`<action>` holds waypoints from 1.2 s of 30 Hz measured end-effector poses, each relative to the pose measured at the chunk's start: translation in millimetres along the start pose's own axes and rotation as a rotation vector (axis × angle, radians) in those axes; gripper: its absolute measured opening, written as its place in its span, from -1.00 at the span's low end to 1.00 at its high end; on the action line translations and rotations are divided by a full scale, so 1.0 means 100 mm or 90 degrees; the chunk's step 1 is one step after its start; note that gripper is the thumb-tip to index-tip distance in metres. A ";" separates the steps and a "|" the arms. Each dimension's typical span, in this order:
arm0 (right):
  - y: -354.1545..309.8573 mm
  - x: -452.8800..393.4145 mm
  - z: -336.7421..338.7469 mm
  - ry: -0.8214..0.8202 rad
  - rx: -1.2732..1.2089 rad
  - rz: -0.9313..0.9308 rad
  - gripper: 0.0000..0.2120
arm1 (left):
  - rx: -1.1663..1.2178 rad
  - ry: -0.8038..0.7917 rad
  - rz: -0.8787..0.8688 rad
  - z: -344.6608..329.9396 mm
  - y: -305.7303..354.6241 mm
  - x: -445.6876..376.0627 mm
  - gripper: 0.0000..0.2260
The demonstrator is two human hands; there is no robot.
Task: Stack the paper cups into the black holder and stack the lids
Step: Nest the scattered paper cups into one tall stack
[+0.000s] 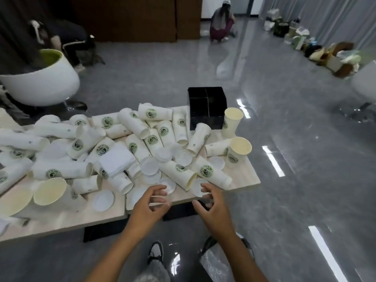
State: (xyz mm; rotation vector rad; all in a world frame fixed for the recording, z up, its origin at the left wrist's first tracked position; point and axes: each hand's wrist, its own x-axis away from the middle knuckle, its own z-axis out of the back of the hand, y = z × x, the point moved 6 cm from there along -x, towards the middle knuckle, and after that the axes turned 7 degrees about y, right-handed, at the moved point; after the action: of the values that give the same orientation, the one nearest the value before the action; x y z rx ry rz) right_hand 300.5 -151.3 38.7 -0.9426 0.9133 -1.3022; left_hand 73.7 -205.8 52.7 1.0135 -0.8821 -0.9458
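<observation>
Honestly the lids are the fiddly bit: one lies right at the fingertips of the right hand, another just past the left hand, and both hands hover with loosely curled fingers, holding nothing. Beyond them the cups lie in a loose heap, so a clumsy grab could nudge one rolling off the table edge. Black holder sits at the far corner, well past the pile.
</observation>
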 end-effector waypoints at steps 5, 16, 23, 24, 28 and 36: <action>-0.39 -0.30 -0.66 -0.073 0.006 0.045 -0.44 | 0.027 0.062 0.019 0.64 -0.03 -0.25 -0.62; -0.77 -0.98 -1.80 -0.145 0.063 0.089 -0.43 | 0.069 0.161 0.048 1.81 -0.34 -0.85 -0.59; -0.85 -1.35 -2.43 -0.217 0.090 0.119 -0.33 | 0.058 0.231 0.055 2.01 -0.47 -1.09 -0.52; -0.85 -1.45 -2.52 -0.245 0.102 0.143 -0.31 | 0.051 0.237 0.053 2.03 -0.46 -1.12 -0.48; -0.88 -1.80 -2.87 -0.363 0.157 0.258 -0.22 | 0.028 0.294 0.062 2.12 -0.41 -1.16 -0.45; -0.73 -2.02 -3.43 -0.602 0.361 0.414 0.04 | -0.031 0.355 0.059 2.19 -0.36 -1.12 -0.37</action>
State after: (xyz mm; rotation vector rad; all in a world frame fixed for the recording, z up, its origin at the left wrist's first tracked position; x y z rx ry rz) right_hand -56.8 31.9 -12.1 -0.6043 0.0511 -0.3945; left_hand -172.7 -172.3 63.8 1.1081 -0.4318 -0.5566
